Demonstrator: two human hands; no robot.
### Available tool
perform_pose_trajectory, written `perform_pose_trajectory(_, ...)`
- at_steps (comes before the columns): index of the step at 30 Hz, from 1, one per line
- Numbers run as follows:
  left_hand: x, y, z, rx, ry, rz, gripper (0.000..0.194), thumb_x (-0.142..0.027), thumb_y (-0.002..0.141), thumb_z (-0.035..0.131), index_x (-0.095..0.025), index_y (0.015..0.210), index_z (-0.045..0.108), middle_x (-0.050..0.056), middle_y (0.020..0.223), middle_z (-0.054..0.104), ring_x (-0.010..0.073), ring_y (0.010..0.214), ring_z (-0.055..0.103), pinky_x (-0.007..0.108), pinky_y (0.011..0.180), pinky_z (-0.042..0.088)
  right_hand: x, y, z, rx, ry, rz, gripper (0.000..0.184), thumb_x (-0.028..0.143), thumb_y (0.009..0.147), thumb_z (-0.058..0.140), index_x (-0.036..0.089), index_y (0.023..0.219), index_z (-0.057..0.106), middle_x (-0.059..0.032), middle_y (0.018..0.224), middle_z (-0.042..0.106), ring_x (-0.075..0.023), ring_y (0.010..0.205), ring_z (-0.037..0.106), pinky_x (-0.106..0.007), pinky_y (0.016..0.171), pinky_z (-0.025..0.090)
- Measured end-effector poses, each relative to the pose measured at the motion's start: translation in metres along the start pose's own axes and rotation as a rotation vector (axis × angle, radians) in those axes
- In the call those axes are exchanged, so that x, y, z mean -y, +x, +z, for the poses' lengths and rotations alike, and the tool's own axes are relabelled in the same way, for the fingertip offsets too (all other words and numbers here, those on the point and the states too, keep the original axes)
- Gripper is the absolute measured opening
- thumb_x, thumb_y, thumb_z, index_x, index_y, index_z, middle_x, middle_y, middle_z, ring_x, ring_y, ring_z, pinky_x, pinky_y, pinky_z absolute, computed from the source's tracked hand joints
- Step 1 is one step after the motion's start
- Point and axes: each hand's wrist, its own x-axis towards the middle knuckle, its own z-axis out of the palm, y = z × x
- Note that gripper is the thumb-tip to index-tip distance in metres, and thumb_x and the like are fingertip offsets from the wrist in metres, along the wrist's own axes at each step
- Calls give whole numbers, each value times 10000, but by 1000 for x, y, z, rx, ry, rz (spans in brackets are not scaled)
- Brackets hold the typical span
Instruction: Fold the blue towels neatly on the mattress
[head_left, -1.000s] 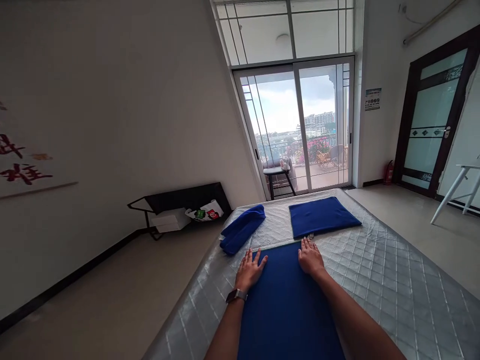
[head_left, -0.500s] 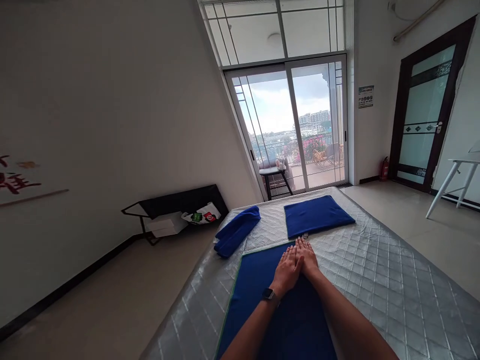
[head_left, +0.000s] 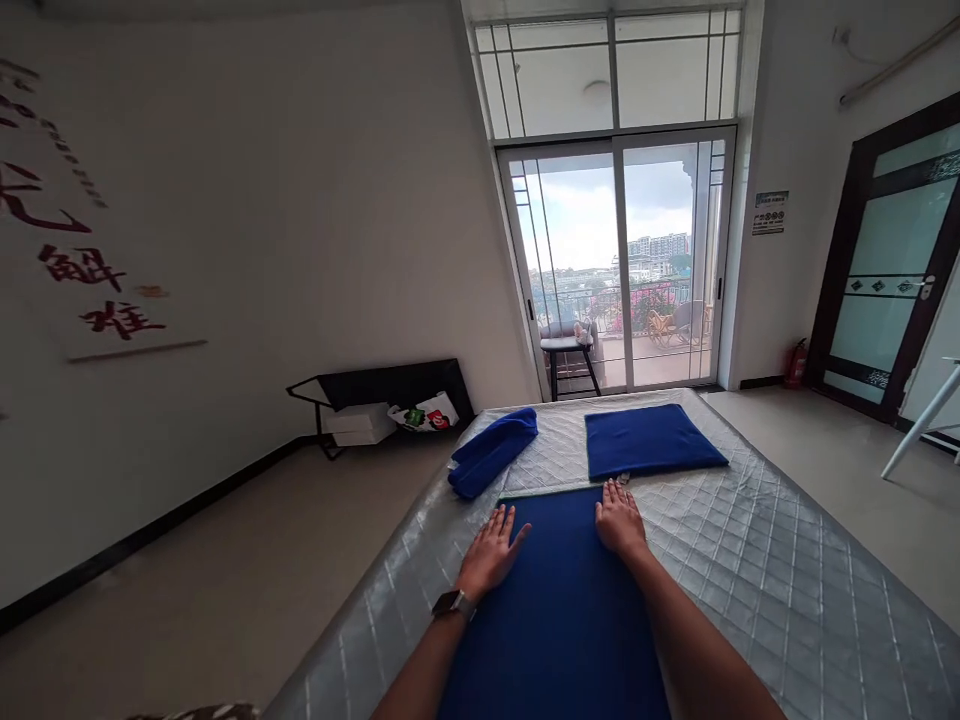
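A blue cloth (head_left: 559, 600) with a green edge lies spread flat on the quilted silver mattress (head_left: 750, 560). My left hand (head_left: 489, 552), a watch on its wrist, rests flat on the cloth's left side near the far corner, thumb and fingers apart. On the cloth's far right corner lies my right hand (head_left: 619, 515), fingers stretched forward and palm down. Beyond it is a flat, folded blue cloth (head_left: 652, 440). A bundled blue cloth (head_left: 493, 452) sits at the far left of the mattress.
Left of the mattress stands a low black rack (head_left: 390, 385) with white boxes (head_left: 360, 425) and a printed bag (head_left: 426, 412). A black stool (head_left: 568, 347) stands by the sliding glass door (head_left: 622, 270). White stool legs (head_left: 922, 420) show at right, near a fire extinguisher (head_left: 795, 362).
My hands were together at the cloth's far edge. The left has slid left across the cloth, while the right stays near the far right corner. The view has turned left.
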Motion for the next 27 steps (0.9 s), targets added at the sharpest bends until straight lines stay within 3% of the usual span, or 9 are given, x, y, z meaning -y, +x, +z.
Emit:
perform_pose_trajectory(3, 8, -6, 1, -38, -33, -20, 812, -632, 1015, 106, -89, 1584, 306, 150, 1657, 253, 271, 1549, 194, 446, 1251, 214, 0, -1, -3, 9, -19, 1, 631, 299, 1008, 270, 29, 1577, 307, -143, 1648, 273, -220, 1549, 208, -377, 1243, 135)
perform_pose_trajectory(8, 1, -5, 4, -95, -62, -20, 802, -632, 1012, 136, -94, 1562, 363, 162, 1636, 311, 288, 1542, 220, 459, 1239, 246, 0, -1, -6, 23, -51, 6, 634, 304, 1010, 258, 39, 1584, 293, -137, 1649, 277, -215, 1546, 217, -379, 1239, 158)
perform_pose_trajectory(14, -3, -2, 1, -56, -105, -21, 806, -628, 1009, 161, -75, 1564, 350, 170, 1643, 287, 302, 1539, 230, 464, 1239, 240, 6, -6, -18, -42, -146, -14, 620, 225, 979, 297, 33, 1567, 330, -148, 1634, 296, -232, 1546, 214, -405, 1250, 115)
perform_pose_trajectory(17, -6, -4, -2, -87, -130, -18, 822, -651, 999, 153, -89, 1557, 373, 167, 1635, 318, 301, 1538, 239, 467, 1241, 234, 9, -21, -25, -75, -194, -36, 626, 192, 963, 296, 16, 1563, 326, -153, 1629, 295, -230, 1547, 211, -404, 1256, 93)
perform_pose_trajectory(24, -12, -6, -6, -85, -168, -29, 831, -649, 995, 150, -79, 1558, 369, 167, 1638, 322, 306, 1540, 233, 461, 1251, 217, -6, -75, -14, 41, -215, -138, 609, 295, 1016, 266, 77, 1582, 321, -121, 1646, 292, -224, 1542, 230, -408, 1247, 181)
perform_pose_trajectory(27, -10, -4, -6, -79, -161, -23, 851, -661, 994, 140, -65, 1560, 360, 178, 1638, 319, 309, 1539, 237, 455, 1253, 207, -8, -84, -13, 69, -194, -103, 620, 340, 1033, 248, 66, 1587, 304, -129, 1649, 282, -224, 1543, 225, -390, 1246, 189)
